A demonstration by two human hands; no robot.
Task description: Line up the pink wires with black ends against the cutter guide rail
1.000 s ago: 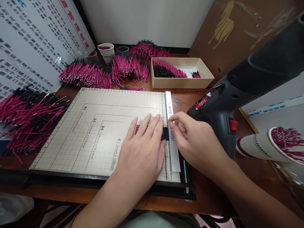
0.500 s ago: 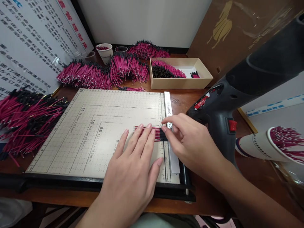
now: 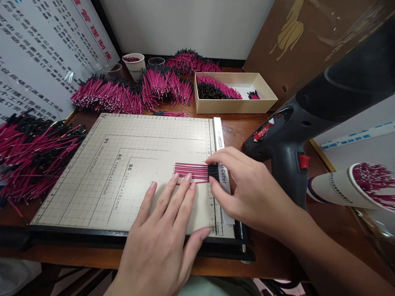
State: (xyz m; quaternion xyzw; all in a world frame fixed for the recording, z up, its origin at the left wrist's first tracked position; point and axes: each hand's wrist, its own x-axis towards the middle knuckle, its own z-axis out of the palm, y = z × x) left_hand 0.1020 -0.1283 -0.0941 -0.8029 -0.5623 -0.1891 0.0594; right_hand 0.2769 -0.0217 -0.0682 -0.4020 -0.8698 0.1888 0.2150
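A flat row of short magenta wires [image 3: 191, 166] with black sleeved ends lies on the gridded board of a paper cutter [image 3: 145, 144]. The black ends point right, close to the cutter's white guide strip [image 3: 218, 135]. My left hand [image 3: 166, 220] is spread flat, its fingertips at the near edge of the row. My right hand [image 3: 243, 179] curls over the black ends, thumb at the near side and index finger at the far side, gripping the row between them. Its other fingers are partly hidden.
Behind the board are heaps of magenta wires [image 3: 106, 96], paper cup [image 3: 134, 68] and a cardboard box [image 3: 236, 106] holding more. Loose wires [image 3: 37, 156] lie left. A dark heat gun [image 3: 286, 127] and a tipped paper cup [image 3: 335, 187] of wires are at right.
My left hand has slid back toward me, uncovering more of the wires. The thumb and index finger of my right hand have spread to either side of the black ends.
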